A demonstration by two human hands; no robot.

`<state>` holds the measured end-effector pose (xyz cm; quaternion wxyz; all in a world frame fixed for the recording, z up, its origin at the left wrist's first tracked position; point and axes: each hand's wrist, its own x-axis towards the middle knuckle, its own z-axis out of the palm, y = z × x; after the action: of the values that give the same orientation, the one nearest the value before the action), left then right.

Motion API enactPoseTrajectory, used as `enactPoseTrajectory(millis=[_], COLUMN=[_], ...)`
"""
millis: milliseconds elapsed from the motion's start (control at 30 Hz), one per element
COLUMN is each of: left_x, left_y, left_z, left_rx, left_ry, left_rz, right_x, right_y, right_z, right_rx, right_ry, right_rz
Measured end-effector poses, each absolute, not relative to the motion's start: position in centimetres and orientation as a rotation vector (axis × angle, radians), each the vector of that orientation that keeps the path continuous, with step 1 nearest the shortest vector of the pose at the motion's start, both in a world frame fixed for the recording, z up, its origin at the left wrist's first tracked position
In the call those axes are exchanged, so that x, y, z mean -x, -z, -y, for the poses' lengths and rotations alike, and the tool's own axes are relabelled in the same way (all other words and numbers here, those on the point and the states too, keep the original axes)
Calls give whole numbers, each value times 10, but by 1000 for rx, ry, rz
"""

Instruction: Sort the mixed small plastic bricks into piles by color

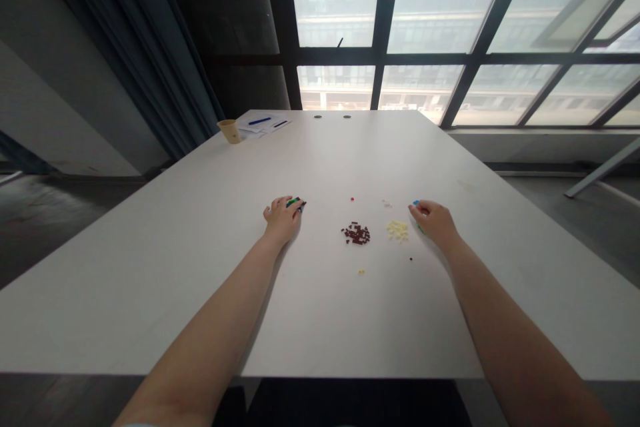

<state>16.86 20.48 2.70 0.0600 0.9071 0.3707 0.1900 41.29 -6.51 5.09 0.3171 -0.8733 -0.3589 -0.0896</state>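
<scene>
My left hand (282,219) rests on the table with its fingers apart, over a few small green, blue and black pieces (296,201) that look like toy bricks. Part of them is hidden under the fingers. On the other side, my right hand (435,220) is closed, thumb and fingertips together at the tabletop. A small blue piece (416,203) shows right by its fingertips, and a green piece (421,230) peeks out beneath the hand. What the right fingers pinch is too small to make out. Between the hands lie a heap of dark brown bricks (357,233) and a heap of pale yellow bricks (397,231).
Near the heaps are a red piece (352,199), some whitish pieces (387,203), yellow pieces (361,271) and a dark piece (411,259). At the white table's (320,327) far left stand a tan cup (230,132) and papers (253,130) with a blue pen (259,121).
</scene>
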Motion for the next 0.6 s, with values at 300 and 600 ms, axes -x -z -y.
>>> enactPoseTrajectory(millis=[300, 600], left_x=[-168, -169], left_y=[-29, -32], left_z=[-203, -201], left_rx=[-2736, -2714], left_ry=[-621, -706], left_rz=[-1145, -1101], right_x=[-410, -409], right_y=[-53, -54], right_z=[65, 64], right_rx=[2271, 2270], right_ry=[241, 232], right_rz=[971, 982])
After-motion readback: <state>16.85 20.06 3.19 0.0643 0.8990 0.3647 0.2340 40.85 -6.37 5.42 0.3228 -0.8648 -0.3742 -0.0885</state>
